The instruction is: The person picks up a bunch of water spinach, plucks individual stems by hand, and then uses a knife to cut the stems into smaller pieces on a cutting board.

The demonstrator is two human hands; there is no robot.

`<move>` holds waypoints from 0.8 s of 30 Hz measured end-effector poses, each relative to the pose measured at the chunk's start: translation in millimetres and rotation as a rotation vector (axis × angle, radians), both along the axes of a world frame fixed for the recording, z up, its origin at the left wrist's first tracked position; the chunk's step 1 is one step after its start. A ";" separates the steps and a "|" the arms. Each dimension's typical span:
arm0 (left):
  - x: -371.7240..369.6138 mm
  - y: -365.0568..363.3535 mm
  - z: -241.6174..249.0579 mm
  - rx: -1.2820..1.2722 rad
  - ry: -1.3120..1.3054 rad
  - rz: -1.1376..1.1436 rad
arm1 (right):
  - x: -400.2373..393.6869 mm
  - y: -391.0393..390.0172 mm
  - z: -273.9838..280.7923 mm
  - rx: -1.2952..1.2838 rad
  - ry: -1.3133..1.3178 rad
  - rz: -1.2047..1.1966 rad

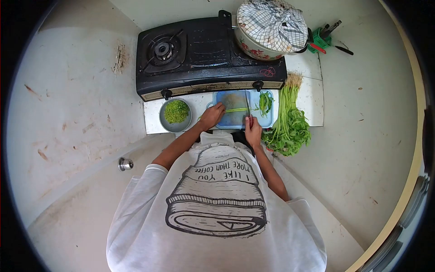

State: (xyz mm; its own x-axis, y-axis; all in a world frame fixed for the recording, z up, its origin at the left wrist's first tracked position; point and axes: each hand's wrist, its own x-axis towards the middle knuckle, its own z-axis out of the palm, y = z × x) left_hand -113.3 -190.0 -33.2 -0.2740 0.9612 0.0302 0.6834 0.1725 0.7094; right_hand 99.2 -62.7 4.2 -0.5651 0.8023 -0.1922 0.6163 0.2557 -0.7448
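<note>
My left hand (213,116) is closed on the end of a few thin green stems (235,109), which lie across a blue cutting board (232,120). In my right hand (253,130) is a knife (248,103), its blade pointing away from me and crossing the stems near their right end. Green leaves (265,104) lie in a small pile on the board's right side. Left of my left hand stands a grey bowl (163,123) holding finely chopped greens (176,111). A large bunch of leafy stems (288,111) with roots lies right of the board.
Behind the board stands a black two-burner gas stove (208,45). A floral pot (253,52) covered with a checked cloth (272,25) sits on its right burner. A green basket (321,41) with utensils is at the back right. White walls close in on both sides.
</note>
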 end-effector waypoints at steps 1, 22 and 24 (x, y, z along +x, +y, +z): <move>-0.9 0.6 -1.4 0.001 0.004 0.004 | 1.8 -8.0 -4.0 -0.007 -0.002 0.033; -3.6 2.7 3.5 0.023 -0.024 -0.006 | -22.6 -68.8 -14.5 0.021 -0.359 0.255; -4.4 3.2 5.3 0.003 -0.035 -0.008 | -21.3 -72.7 -13.1 0.024 -0.387 0.246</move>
State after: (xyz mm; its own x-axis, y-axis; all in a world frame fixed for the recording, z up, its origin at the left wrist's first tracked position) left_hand -117.7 -186.8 -27.9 -0.2669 0.9634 0.0236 0.6597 0.1648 0.7332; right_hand 77.9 -135.4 -8.9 -0.6293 0.6602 -0.4100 0.7671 0.4431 -0.4639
